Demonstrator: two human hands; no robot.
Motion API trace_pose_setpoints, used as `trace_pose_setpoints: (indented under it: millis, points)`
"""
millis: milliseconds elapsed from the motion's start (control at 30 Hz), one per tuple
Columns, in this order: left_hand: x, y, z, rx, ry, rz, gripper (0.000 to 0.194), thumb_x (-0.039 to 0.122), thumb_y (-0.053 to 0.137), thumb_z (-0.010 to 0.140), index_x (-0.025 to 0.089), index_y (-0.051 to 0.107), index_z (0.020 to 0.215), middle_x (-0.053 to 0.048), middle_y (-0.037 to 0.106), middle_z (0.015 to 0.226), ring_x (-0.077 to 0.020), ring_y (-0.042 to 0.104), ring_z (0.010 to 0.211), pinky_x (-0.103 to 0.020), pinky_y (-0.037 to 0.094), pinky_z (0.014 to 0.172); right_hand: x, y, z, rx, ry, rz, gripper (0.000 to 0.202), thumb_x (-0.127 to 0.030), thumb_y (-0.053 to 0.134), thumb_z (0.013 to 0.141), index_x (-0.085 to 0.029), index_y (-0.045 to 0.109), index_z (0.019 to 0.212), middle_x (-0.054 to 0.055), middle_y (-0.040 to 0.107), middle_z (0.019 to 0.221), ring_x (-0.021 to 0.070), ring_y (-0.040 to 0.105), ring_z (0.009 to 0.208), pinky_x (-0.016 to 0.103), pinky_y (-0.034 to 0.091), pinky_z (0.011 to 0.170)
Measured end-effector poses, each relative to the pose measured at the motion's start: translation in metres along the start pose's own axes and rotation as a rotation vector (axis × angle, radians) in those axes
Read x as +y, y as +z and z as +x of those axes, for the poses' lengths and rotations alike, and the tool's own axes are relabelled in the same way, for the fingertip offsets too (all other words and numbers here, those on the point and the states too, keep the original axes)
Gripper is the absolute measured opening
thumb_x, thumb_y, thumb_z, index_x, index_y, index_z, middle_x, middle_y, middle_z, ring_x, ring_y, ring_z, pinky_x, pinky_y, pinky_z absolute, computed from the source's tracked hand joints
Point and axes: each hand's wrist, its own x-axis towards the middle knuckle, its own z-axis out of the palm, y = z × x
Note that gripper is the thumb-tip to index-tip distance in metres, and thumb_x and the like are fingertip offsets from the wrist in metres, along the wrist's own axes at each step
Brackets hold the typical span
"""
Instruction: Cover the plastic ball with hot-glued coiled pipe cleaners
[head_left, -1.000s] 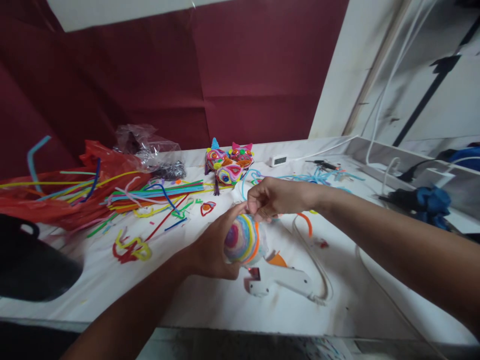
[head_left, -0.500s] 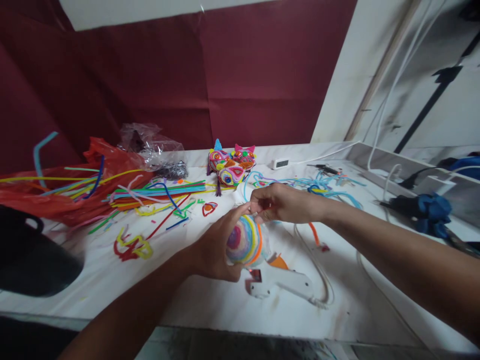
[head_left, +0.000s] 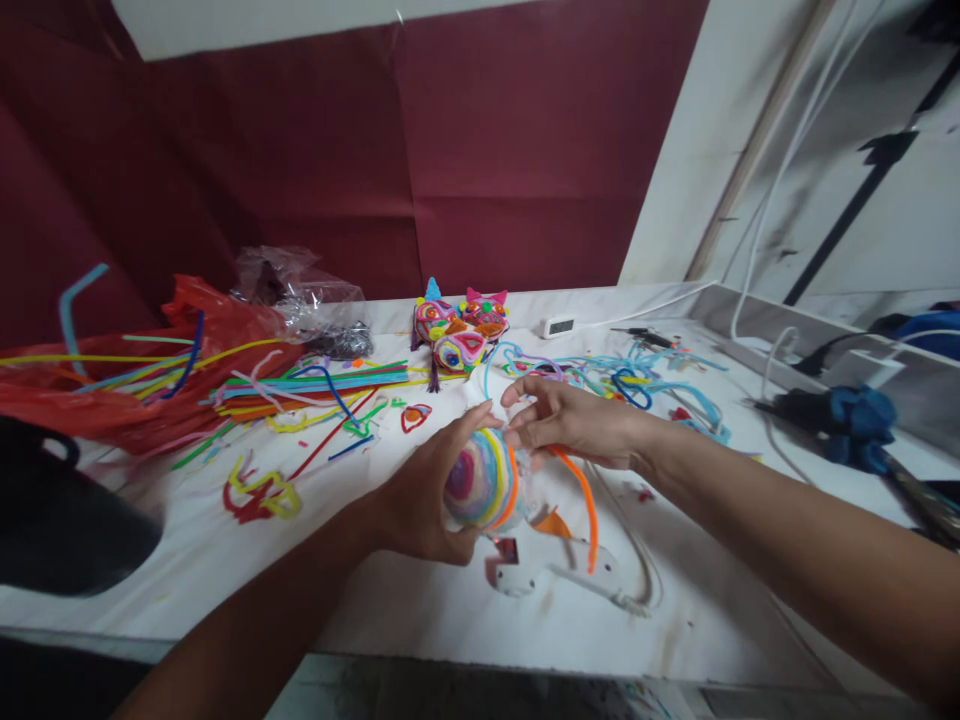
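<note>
Clutter filled the left of the frame: dark rounded object (head_left: 52, 520) at lower left, red plastic bag (head_left: 150, 370) above it, clear crinkled bag (head_left: 300, 290) further back. Loose pipe cleaners (head_left: 315, 385) lay fanned across the white table (head_left: 420, 610), with a red-yellow bent piece (head_left: 262, 497) in front of them. Finished pipe-cleaner figures (head_left: 459, 330) stood at centre back against the maroon backdrop. Left hand (head_left: 424, 500) at frame centre cupped the coiled pipe-cleaner ball (head_left: 480, 480) from the left side, fingers wrapped around it, thumb up top. Right hand (head_left: 574, 425) touched the ball's upper right, fingers half-curled and pinching an orange pipe cleaner (head_left: 581, 500) (loose end arcing down to the right). White glue gun (head_left: 559, 565) lay on the table just below the ball. Small white clock (head_left: 559, 325) sat behind, blue pipe-cleaner tangle (head_left: 660, 375) to the right of centre, blue cloth (head_left: 859, 420) at far right.
</note>
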Motion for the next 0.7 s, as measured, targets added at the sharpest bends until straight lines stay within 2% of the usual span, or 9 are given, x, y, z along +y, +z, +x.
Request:
trace_pose_setpoints:
  millis: [167, 267, 433, 600, 700]
  points:
    - [0.001, -0.002, -0.001, 0.032, 0.046, 0.001, 0.137, 0.016, 0.079, 0.064, 0.041, -0.003, 0.172, -0.020, 0.040, 0.174, -0.0459, 0.050, 0.157, -0.064, 0.048, 0.125, 0.005, 0.007, 0.000, 0.050, 0.014, 0.111, 0.063, -0.009, 0.096, 0.057, -0.024, 0.055, 0.102, -0.008, 0.072, 0.070, 0.0088, 0.065, 0.056, 0.018, 0.059, 0.056]
    - [0.001, -0.004, 0.000, 0.045, 0.047, 0.003, 0.139, 0.016, 0.080, 0.064, 0.043, -0.004, 0.171, -0.018, 0.041, 0.174, -0.0453, 0.050, 0.158, -0.064, 0.046, 0.127, 0.005, 0.012, 0.000, 0.086, 0.010, 0.161, 0.065, -0.007, 0.095, 0.053, -0.025, 0.055, 0.100, -0.007, 0.072, 0.068, 0.0088, 0.064, 0.054, 0.018, 0.059, 0.053]
    - [0.000, -0.006, 0.001, 0.044, 0.071, 0.003, 0.139, 0.015, 0.080, 0.064, 0.038, -0.004, 0.172, -0.020, 0.046, 0.171, -0.0431, 0.053, 0.156, -0.062, 0.045, 0.129, 0.004, 0.021, 0.000, 0.152, -0.013, 0.222, 0.068, -0.005, 0.094, 0.050, -0.026, 0.052, 0.098, -0.010, 0.069, 0.065, 0.0086, 0.063, 0.052, 0.017, 0.058, 0.051]
    - [-0.004, -0.005, 0.004, 0.088, 0.091, -0.025, 0.134, 0.015, 0.082, 0.067, 0.035, 0.003, 0.172, -0.022, 0.040, 0.176, -0.0438, 0.044, 0.162, -0.064, 0.041, 0.131, -0.001, 0.024, 0.002, 0.212, 0.003, 0.251, 0.066, 0.001, 0.090, 0.052, -0.026, 0.051, 0.097, -0.009, 0.070, 0.063, 0.0093, 0.064, 0.048, 0.016, 0.056, 0.045]
    - [-0.006, -0.007, 0.005, 0.115, 0.125, -0.028, 0.131, 0.013, 0.082, 0.069, 0.035, 0.006, 0.173, -0.021, 0.039, 0.178, -0.0439, 0.041, 0.164, -0.066, 0.039, 0.132, -0.003, 0.022, 0.004, 0.247, -0.018, 0.257, 0.059, 0.002, 0.087, 0.056, -0.025, 0.052, 0.095, -0.006, 0.072, 0.064, 0.0110, 0.066, 0.049, 0.018, 0.059, 0.045]
